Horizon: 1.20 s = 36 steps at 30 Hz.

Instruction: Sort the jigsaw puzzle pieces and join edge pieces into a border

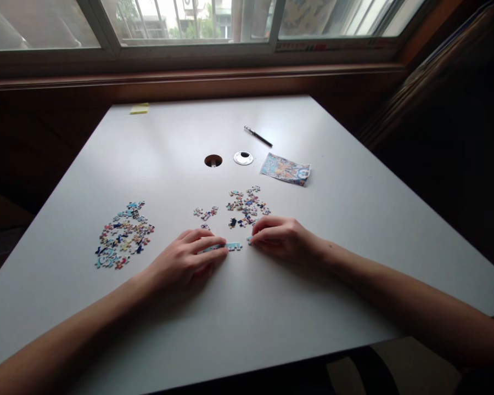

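Observation:
My left hand (188,259) lies flat on the white table (271,307), its fingertips pressing a short strip of joined light-blue puzzle pieces (229,247). My right hand (282,237) rests just to the right, fingers curled, pinching a small puzzle piece (249,240) near the strip's right end. A cluster of loose pieces (247,206) lies right behind the hands, a few more pieces (205,214) to its left, and a large pile of pieces (122,235) sits at the left.
A printed puzzle picture card (285,169) lies behind the pieces, with a black pen (258,136) farther back. A cable hole (213,161) and its round cap (243,158) sit mid-table. A yellow sticky pad (139,108) is at the far left edge, below the window.

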### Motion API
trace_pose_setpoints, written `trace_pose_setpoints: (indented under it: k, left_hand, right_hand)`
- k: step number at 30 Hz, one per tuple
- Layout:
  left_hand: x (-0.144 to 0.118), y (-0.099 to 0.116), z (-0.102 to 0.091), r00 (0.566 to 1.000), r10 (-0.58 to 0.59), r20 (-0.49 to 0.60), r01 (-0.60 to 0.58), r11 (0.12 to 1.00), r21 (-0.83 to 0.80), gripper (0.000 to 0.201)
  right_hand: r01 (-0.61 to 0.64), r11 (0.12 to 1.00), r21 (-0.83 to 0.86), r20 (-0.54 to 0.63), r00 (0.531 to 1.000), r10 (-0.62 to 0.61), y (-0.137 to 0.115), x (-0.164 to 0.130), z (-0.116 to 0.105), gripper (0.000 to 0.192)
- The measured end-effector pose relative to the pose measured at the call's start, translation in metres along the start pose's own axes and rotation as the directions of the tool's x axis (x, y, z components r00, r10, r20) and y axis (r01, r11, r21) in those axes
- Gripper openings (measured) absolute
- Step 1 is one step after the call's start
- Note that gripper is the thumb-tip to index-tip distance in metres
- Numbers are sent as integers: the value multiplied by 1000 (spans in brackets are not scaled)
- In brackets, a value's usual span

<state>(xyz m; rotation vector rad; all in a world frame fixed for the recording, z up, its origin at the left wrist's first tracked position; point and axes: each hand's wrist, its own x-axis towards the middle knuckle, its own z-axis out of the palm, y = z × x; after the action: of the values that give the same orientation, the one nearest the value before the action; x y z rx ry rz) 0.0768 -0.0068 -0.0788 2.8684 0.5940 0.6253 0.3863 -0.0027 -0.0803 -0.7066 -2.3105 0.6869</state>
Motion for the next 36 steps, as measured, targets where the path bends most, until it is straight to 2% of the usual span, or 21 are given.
trace_pose_setpoints:
  k: [4, 9, 14, 19, 36]
  left_hand:
    - [-2, -2, 2, 1000, -2, 14, 2, 1000, -6, 38]
    - [-2, -1, 2, 1000, 7, 1, -7, 1000, -1, 38]
    - [0, -1, 1, 1000, 10, -2, -10, 1000, 6, 38]
    - [-2, -2, 2, 1000, 11, 5, -11, 1000, 4, 38]
    - [-1, -1, 1, 1000, 16, -4, -16, 1000, 11, 37]
  right_hand:
    - [30, 999, -16, -4, 1000, -30, -1, 0, 2, 13]
    - [101, 995, -14, -120, 988, -102, -9, 0, 12, 17]
    - [50, 998, -43, -57, 997, -52, -13, 0, 19, 16]
    - [14, 999, -40, -42, 999, -16, -12, 1, 17, 14]
    - [47, 997, -67, -27, 998, -49, -11, 0, 19, 18]
